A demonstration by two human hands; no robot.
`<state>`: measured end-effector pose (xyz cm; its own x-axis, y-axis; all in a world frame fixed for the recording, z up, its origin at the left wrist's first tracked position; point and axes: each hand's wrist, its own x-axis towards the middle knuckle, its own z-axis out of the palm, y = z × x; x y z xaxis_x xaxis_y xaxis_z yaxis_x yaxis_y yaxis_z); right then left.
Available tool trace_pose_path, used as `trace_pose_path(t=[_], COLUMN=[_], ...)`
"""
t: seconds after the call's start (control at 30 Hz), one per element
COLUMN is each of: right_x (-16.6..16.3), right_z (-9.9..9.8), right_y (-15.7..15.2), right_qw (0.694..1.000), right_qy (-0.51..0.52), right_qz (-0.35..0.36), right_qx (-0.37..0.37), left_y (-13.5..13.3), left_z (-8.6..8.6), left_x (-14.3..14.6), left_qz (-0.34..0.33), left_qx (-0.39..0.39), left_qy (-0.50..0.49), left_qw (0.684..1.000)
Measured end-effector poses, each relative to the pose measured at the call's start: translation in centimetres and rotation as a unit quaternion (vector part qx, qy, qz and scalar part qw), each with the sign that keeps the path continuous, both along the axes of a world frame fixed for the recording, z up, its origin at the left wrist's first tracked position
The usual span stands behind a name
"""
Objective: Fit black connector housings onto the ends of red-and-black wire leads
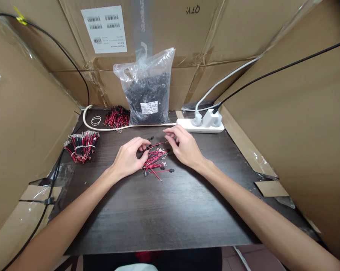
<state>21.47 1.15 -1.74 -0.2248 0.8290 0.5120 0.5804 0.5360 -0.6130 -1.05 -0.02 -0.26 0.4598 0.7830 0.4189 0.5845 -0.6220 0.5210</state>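
My left hand (132,155) is closed, its thumb and fingertips pinching a small black connector (147,148). From there a thin red wire (158,144) runs across to my right hand (184,146), whose thumb and forefinger are closed at the wire's other end. Just below the wire lies a loose pile of red and black wires (155,158) with bare metal ends, partly covered by my left fingers. One wire with a black connector (171,171) rests at the pile's near edge. A few more black connectors (150,138) sit behind the held wire.
Tied wire bundles (81,146) lie at left. Behind, more red and black wires (117,117) sit beside a clear bag of black connectors (149,96). A white power strip (184,126) with plugs stands at back right. Cardboard walls (226,34) enclose the dark tabletop (158,210).
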Motion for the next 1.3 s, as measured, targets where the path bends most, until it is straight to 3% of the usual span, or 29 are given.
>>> trace_pose_path(t=[0.37, 0.5, 0.7, 0.9, 1.07, 1.17, 1.3], right_x=[0.0, -0.1, -0.1, -0.2, -0.2, -0.2, -0.2], right_z=[0.2, 0.3, 0.2, 0.0, 0.2, 0.2, 0.2], right_y=[0.0, -0.2, 0.0, 0.2, 0.3, 0.3, 0.4], right_qw=[0.998, 0.993, 0.991, 0.992, 0.991, 0.991, 0.991], right_qy=[-0.023, -0.079, -0.089, -0.095, -0.105, -0.104, -0.103], right_qz=[-0.019, 0.015, -0.004, -0.002, 0.004, 0.000, -0.002], right_qx=[-0.051, -0.081, -0.097, -0.077, -0.083, -0.088, -0.087], left_y=[0.4, 1.5, 3.2, 3.6, 5.0, 6.3, 9.3], left_z=[0.3, 0.7, 2.0, 4.9, 7.4, 8.9, 10.2], left_x=[-0.5, -1.7, -4.3, -5.8, -6.5, -6.4, -5.8], left_qz=[0.075, 0.168, 0.301, 0.301, 0.298, 0.270, 0.260], left_qx=[0.054, 0.075, 0.086, 0.081, -0.033, -0.106, -0.111], left_qy=[-0.036, -0.085, -0.129, -0.095, -0.057, 0.010, 0.170], left_qw=[0.995, 0.979, 0.941, 0.945, 0.952, 0.957, 0.944])
